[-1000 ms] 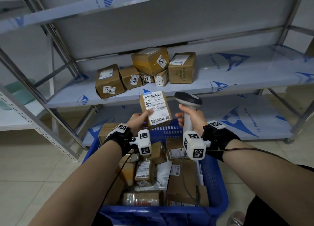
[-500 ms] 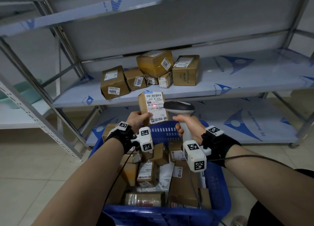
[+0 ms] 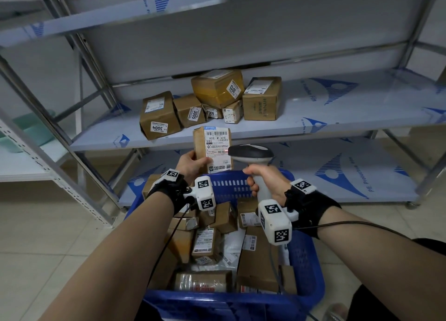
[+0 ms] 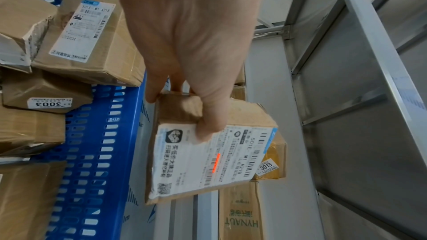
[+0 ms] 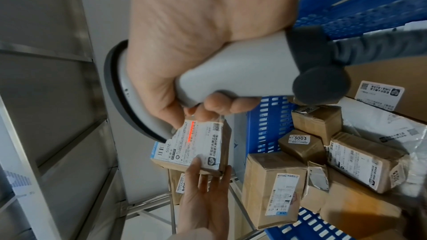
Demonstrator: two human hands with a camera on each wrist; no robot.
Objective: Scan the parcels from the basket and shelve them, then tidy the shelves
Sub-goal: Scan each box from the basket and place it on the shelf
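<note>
Since a moment ago I see the scanner [image 3: 251,152] closer to the parcel [image 3: 212,149]; red line crosses its white label. My left hand [image 3: 193,162] pinches the brown box, right hand [image 3: 264,184] wraps the handle.

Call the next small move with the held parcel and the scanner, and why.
Probably hold steady until the read registers, then shelve. The left hand grips the parcel, the right hand aims the scanner, and the red line sits on a barcode. The middle shelf has room.
</note>
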